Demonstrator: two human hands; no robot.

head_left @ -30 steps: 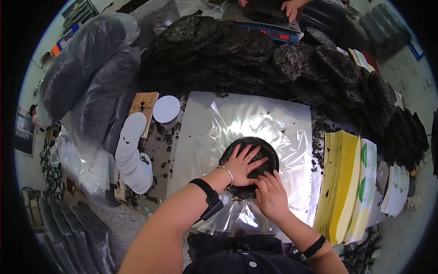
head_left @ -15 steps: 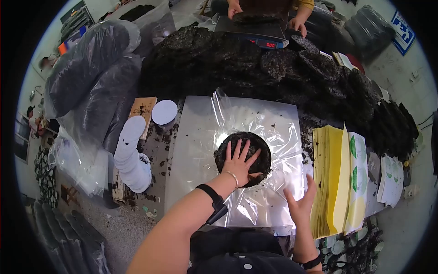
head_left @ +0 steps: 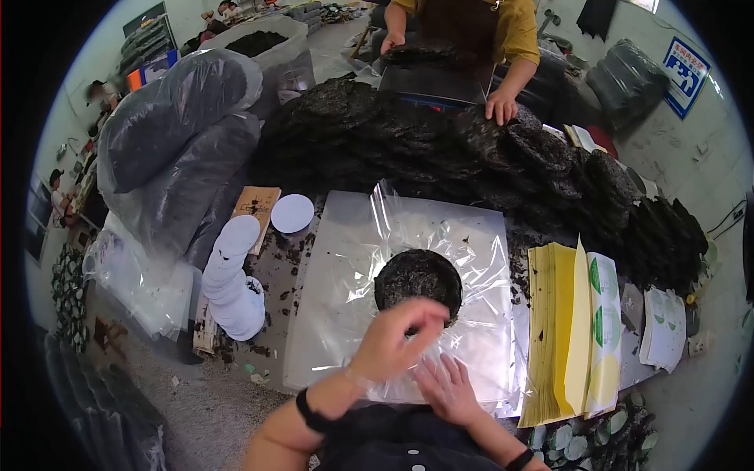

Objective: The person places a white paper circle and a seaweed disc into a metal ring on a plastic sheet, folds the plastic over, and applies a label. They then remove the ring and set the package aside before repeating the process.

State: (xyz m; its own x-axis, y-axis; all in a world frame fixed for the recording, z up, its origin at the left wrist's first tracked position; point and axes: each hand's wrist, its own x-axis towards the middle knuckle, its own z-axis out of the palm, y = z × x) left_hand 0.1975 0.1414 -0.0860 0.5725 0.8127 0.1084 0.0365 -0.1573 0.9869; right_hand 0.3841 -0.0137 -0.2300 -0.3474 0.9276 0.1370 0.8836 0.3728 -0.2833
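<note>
A dark round pressed cake (head_left: 418,279) lies in the middle of a crinkled clear film sheet (head_left: 369,235) spread on the table. My left hand (head_left: 395,339) hovers just in front of the cake, lifted off it, blurred, with the fingers curled; whether it pinches the film is unclear. Flat on the film's near edge, below the left one, rests my right hand (head_left: 448,388) with its fingers spread. Neither hand touches the cake.
A big heap of dark cakes (head_left: 440,149) fills the far side. Behind it a co-worker in a yellow shirt (head_left: 514,31) works at a scale (head_left: 430,82). White paper discs (head_left: 232,275) are stacked left, yellow label sheets (head_left: 559,330) right, and large filled plastic bags (head_left: 173,118) far left.
My left hand has lifted off the cake and drawn back toward me. My right hand has moved from the film's right side to its near edge. The view tilted upward.
</note>
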